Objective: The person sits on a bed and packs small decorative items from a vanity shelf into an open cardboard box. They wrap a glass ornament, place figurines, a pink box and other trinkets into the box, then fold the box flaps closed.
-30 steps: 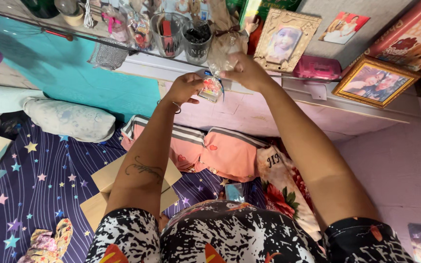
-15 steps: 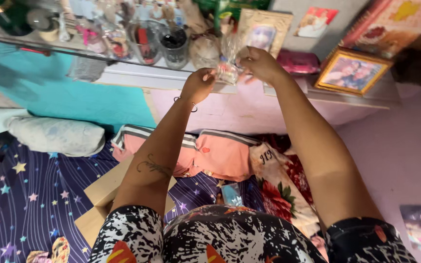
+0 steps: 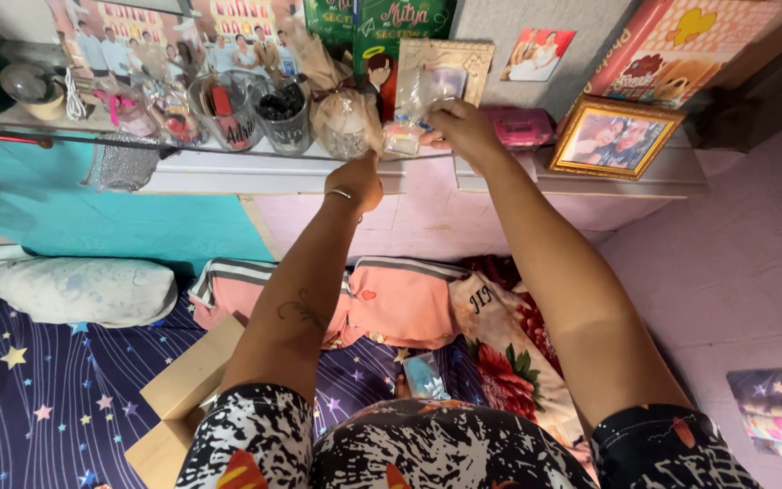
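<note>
Reaching up to the shelf (image 3: 255, 177) with both arms, I have my right hand (image 3: 463, 131) pinching a small clear packet (image 3: 405, 138) by its upper edge, fingers pressed together on the plastic, so the packet hangs just above the shelf's front lip. My left hand (image 3: 355, 181) is closed loosely at the base of a wrapped gift bundle (image 3: 344, 113); whether that grip actually clamps the wrapping or only rests against it I cannot tell, since the knuckles hide the fingertips. The bundle stands upright between a dark-filled glass cup (image 3: 281, 110) and the packet, with a gold picture frame (image 3: 441, 77) just behind. A pink pouch (image 3: 519, 125) lies beside my right wrist, and a second gold-framed photograph (image 3: 615, 138) leans further right. Risks noted: the shelf is crowded, and both forearms work close to the glassware, so a sideways nudge of my left hand could tip the bundle into the cup. The packet is held by thin plastic alone; a slack pinch would probably let it drop to the bed (image 3: 65, 398) below, among the pillows (image 3: 400, 299). The leaning frame behind could fall forward if the packet is pushed against it.
</note>
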A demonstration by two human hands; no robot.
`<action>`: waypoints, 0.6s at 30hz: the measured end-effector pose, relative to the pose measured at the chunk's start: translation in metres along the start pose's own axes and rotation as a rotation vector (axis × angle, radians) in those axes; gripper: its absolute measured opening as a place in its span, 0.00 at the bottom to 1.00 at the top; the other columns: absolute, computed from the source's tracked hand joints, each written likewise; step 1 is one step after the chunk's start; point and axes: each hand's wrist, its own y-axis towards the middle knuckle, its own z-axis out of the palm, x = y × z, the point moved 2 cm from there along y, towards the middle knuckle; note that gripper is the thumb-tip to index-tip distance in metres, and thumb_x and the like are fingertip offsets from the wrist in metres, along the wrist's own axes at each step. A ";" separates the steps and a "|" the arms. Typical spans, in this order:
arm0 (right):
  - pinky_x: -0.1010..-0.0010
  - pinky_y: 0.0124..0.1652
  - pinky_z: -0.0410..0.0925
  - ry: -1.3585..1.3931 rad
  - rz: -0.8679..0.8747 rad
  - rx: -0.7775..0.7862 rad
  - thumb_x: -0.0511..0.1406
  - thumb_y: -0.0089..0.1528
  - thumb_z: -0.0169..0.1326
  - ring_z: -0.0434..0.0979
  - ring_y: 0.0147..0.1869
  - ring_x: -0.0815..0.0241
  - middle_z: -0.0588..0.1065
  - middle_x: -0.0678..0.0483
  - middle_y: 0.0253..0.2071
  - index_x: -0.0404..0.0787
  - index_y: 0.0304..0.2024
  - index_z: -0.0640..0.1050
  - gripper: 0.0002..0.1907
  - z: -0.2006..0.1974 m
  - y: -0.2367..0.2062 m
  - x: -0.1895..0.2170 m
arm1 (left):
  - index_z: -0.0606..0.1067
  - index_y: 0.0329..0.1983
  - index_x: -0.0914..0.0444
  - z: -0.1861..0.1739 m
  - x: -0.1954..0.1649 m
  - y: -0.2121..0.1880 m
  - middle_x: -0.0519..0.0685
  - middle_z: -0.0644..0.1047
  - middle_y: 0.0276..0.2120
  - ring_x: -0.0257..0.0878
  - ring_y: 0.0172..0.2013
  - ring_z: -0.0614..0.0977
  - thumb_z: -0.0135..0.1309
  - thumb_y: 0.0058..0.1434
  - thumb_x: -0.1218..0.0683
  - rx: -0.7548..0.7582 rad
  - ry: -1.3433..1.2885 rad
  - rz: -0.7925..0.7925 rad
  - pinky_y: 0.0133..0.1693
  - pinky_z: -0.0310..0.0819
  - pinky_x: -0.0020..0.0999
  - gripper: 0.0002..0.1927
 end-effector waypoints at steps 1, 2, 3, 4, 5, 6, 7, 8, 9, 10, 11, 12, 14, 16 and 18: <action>0.72 0.44 0.75 -0.022 0.006 0.008 0.39 0.66 0.52 0.84 0.44 0.64 0.78 0.57 0.45 0.41 0.50 0.76 0.12 0.001 0.003 -0.001 | 0.64 0.65 0.61 0.000 -0.003 0.000 0.61 0.80 0.47 0.55 0.50 0.82 0.47 0.65 0.53 0.026 -0.022 -0.039 0.52 0.74 0.50 0.24; 0.73 0.44 0.74 -0.043 0.014 0.018 0.39 0.66 0.52 0.83 0.44 0.64 0.78 0.57 0.45 0.41 0.49 0.76 0.11 0.004 0.006 -0.003 | 0.64 0.64 0.62 -0.001 -0.006 0.000 0.61 0.80 0.47 0.55 0.49 0.82 0.48 0.65 0.54 0.010 -0.029 -0.036 0.51 0.75 0.50 0.24; 0.73 0.43 0.74 -0.065 0.022 0.030 0.39 0.66 0.53 0.83 0.43 0.65 0.78 0.58 0.44 0.41 0.48 0.76 0.11 0.006 0.008 -0.004 | 0.64 0.63 0.63 -0.002 -0.008 0.000 0.60 0.80 0.46 0.56 0.48 0.82 0.49 0.64 0.54 -0.008 -0.037 -0.033 0.50 0.75 0.50 0.24; 0.73 0.43 0.73 -0.085 0.003 0.041 0.39 0.66 0.53 0.82 0.43 0.65 0.78 0.58 0.44 0.41 0.48 0.76 0.11 0.008 0.010 -0.005 | 0.64 0.62 0.63 -0.003 -0.009 0.000 0.60 0.80 0.45 0.56 0.47 0.82 0.49 0.63 0.55 -0.026 -0.045 -0.032 0.49 0.75 0.51 0.23; 0.73 0.42 0.73 -0.103 -0.014 0.054 0.38 0.66 0.54 0.81 0.42 0.66 0.78 0.58 0.44 0.42 0.48 0.76 0.11 0.011 0.011 -0.007 | 0.65 0.61 0.62 -0.004 -0.008 -0.001 0.61 0.81 0.45 0.56 0.47 0.82 0.49 0.64 0.55 -0.037 -0.055 -0.019 0.49 0.75 0.51 0.22; 0.74 0.42 0.73 -0.119 -0.032 0.067 0.38 0.66 0.54 0.81 0.42 0.67 0.78 0.58 0.43 0.42 0.48 0.76 0.10 0.013 0.013 -0.009 | 0.66 0.61 0.62 -0.005 -0.008 -0.002 0.61 0.81 0.45 0.57 0.47 0.82 0.49 0.64 0.54 -0.046 -0.062 -0.007 0.49 0.75 0.51 0.21; 0.74 0.41 0.73 -0.112 -0.050 0.057 0.38 0.66 0.54 0.81 0.42 0.67 0.78 0.58 0.43 0.41 0.48 0.76 0.10 0.015 0.014 -0.010 | 0.66 0.60 0.61 -0.006 -0.006 -0.003 0.61 0.81 0.44 0.57 0.47 0.82 0.50 0.65 0.54 -0.058 -0.067 0.006 0.50 0.74 0.51 0.20; 0.74 0.41 0.74 -0.105 -0.068 0.047 0.38 0.67 0.53 0.81 0.41 0.67 0.77 0.57 0.42 0.41 0.48 0.76 0.10 0.015 0.015 -0.011 | 0.66 0.59 0.62 -0.007 -0.004 -0.003 0.61 0.81 0.44 0.57 0.47 0.82 0.51 0.64 0.51 -0.070 -0.082 0.012 0.49 0.74 0.51 0.21; 0.75 0.41 0.74 -0.097 -0.086 0.035 0.37 0.67 0.53 0.81 0.41 0.67 0.77 0.57 0.42 0.40 0.48 0.76 0.10 0.016 0.015 -0.011 | 0.67 0.58 0.63 -0.007 -0.003 -0.003 0.61 0.81 0.44 0.57 0.46 0.82 0.53 0.63 0.49 -0.081 -0.096 0.018 0.48 0.74 0.51 0.23; 0.75 0.40 0.74 -0.090 -0.096 0.040 0.37 0.67 0.53 0.81 0.40 0.67 0.77 0.57 0.42 0.40 0.48 0.76 0.10 0.016 0.016 -0.011 | 0.67 0.57 0.64 -0.007 -0.002 -0.003 0.60 0.81 0.43 0.57 0.46 0.82 0.55 0.62 0.46 -0.093 -0.110 0.028 0.47 0.74 0.51 0.25; 0.75 0.39 0.73 -0.083 -0.106 0.043 0.36 0.67 0.53 0.81 0.40 0.67 0.77 0.57 0.41 0.40 0.48 0.75 0.10 0.015 0.016 -0.010 | 0.68 0.55 0.64 -0.007 -0.002 -0.002 0.60 0.81 0.43 0.57 0.46 0.82 0.55 0.64 0.45 -0.117 -0.135 0.022 0.47 0.74 0.51 0.24; 0.75 0.38 0.73 -0.078 -0.114 0.046 0.36 0.66 0.53 0.81 0.39 0.66 0.77 0.57 0.41 0.40 0.48 0.75 0.10 0.015 0.017 -0.010 | 0.69 0.54 0.64 -0.007 -0.002 -0.001 0.59 0.81 0.43 0.56 0.46 0.82 0.54 0.65 0.44 -0.139 -0.162 0.017 0.47 0.75 0.51 0.23; 0.76 0.38 0.73 -0.089 -0.135 0.052 0.35 0.67 0.53 0.82 0.39 0.66 0.78 0.56 0.41 0.39 0.49 0.75 0.10 0.014 0.017 -0.007 | 0.72 0.51 0.64 -0.007 -0.004 0.000 0.58 0.81 0.43 0.56 0.45 0.82 0.53 0.66 0.43 -0.164 -0.188 0.003 0.47 0.75 0.51 0.22; 0.76 0.39 0.73 -0.102 -0.163 0.050 0.35 0.67 0.53 0.82 0.40 0.66 0.78 0.56 0.41 0.39 0.50 0.76 0.10 0.014 0.017 -0.005 | 0.74 0.49 0.64 -0.007 -0.005 0.003 0.57 0.82 0.42 0.55 0.45 0.82 0.52 0.67 0.43 -0.181 -0.181 -0.007 0.47 0.75 0.51 0.20; 0.76 0.39 0.73 -0.114 -0.196 0.041 0.34 0.67 0.52 0.82 0.40 0.66 0.78 0.56 0.42 0.39 0.50 0.75 0.10 0.016 0.017 -0.004 | 0.75 0.48 0.64 -0.009 -0.005 0.004 0.58 0.82 0.42 0.55 0.45 0.82 0.52 0.67 0.43 -0.204 -0.164 -0.021 0.47 0.74 0.51 0.19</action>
